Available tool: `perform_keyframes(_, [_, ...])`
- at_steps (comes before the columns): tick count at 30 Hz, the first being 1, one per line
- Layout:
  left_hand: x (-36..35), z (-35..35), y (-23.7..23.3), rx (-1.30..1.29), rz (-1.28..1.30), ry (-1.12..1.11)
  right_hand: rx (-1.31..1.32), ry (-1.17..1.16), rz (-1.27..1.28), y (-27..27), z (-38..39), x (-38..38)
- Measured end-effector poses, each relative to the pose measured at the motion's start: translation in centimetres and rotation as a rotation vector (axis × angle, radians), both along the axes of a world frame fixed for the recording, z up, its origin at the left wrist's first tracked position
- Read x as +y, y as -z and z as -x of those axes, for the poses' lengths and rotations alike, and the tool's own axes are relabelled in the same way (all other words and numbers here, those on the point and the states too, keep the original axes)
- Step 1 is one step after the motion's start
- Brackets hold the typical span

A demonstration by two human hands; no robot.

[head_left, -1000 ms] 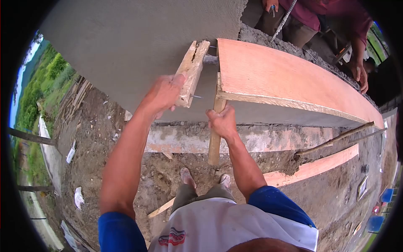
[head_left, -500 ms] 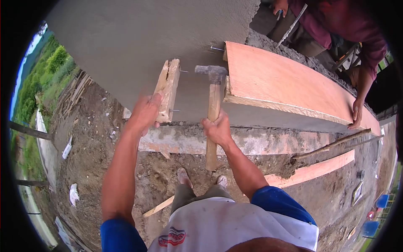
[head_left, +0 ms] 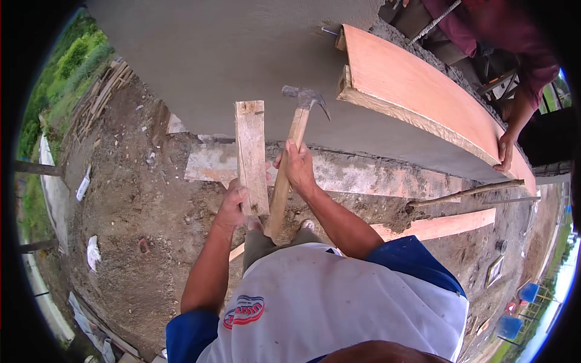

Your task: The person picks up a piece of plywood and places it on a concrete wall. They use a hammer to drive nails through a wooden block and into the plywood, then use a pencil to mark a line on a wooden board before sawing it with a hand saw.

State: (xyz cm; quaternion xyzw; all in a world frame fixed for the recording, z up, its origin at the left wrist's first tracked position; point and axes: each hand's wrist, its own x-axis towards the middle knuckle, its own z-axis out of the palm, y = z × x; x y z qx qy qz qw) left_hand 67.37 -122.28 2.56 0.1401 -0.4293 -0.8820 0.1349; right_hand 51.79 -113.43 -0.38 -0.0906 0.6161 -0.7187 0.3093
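Observation:
My left hand [head_left: 232, 204] grips a short wooden block [head_left: 251, 157] near its lower end, with the flat face turned up toward me. Beside it, my right hand [head_left: 298, 168] is closed around the wooden handle of a claw hammer [head_left: 304, 98], whose metal head points away from me. The block and the hammer are close together but apart at their upper ends. Ahead and to the right, a plywood form panel [head_left: 417, 97] with wooden battens stands against the grey plastered concrete [head_left: 242, 48]. A nail [head_left: 330, 31] sticks out at the panel's far left end.
At the right, a co-worker's hand [head_left: 506, 151] rests on the panel's edge. A stick [head_left: 466, 193] leans near a plywood strip [head_left: 436, 228] on the dirt. A board [head_left: 363, 175] runs along the base of the concrete. Scrap timber [head_left: 103, 91] lies at the left.
I have drawn the block and hammer back toward my body and away from the panel. The block has been turned, so the nails that stuck out of its side no longer show.

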Motion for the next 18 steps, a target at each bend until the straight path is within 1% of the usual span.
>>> perform_keyframes(1, [0.4,0.0,0.7,0.0,-0.002,0.083,-0.003,-0.047,0.055,-0.1,-0.7,0.1])
perform_keyframes(2, [0.9,-0.1,1.4,0.001,-0.003,0.165,0.074,-0.135,0.058,0.3,-1.2,0.8])
perform_keyframes(3, [1.6,-0.3,2.3,0.001,0.029,0.163,0.153,-0.223,0.06,1.2,-1.5,1.5])
perform_keyframes(5, [3.1,-1.1,3.8,0.001,0.092,0.16,0.203,-0.373,0.013,1.7,-0.8,2.7])
perform_keyframes(6, [4.5,-1.1,3.2,-0.018,0.203,0.059,0.167,-0.432,-0.037,1.6,0.0,4.2])
perform_keyframes(7, [5.3,-1.2,2.9,-0.052,0.187,0.042,0.124,-0.492,-0.09,1.4,0.6,5.8])
perform_keyframes(8, [5.8,-1.1,2.6,-0.085,0.174,0.022,-0.047,-0.544,-0.024,1.2,1.3,6.8])
perform_keyframes(9, [5.8,-1.0,2.5,-0.114,0.167,0.005,-0.053,-0.584,0.035,0.0,1.4,7.2])
perform_keyframes(11, [5.3,-0.9,2.6,-0.282,0.316,0.096,-0.058,-0.66,0.156,-3.2,1.2,7.2])
perform_keyframes(12, [5.1,-0.8,2.5,-0.368,0.39,0.141,0.043,-0.672,0.049,-3.7,1.6,6.6])
perform_keyframes(15, [4.1,0.1,1.6,-0.139,0.763,-0.003,0.106,-0.653,-0.098,-5.9,1.4,5.0])
perform_keyframes(16, [3.5,0.4,1.3,-0.119,0.807,0.01,0.043,-0.683,-0.101,-6.0,1.7,4.5])
perform_keyframes(18, [1.9,0.9,0.9,-0.072,0.895,0.036,0.163,-0.623,-0.105,-7.9,1.7,4.0])
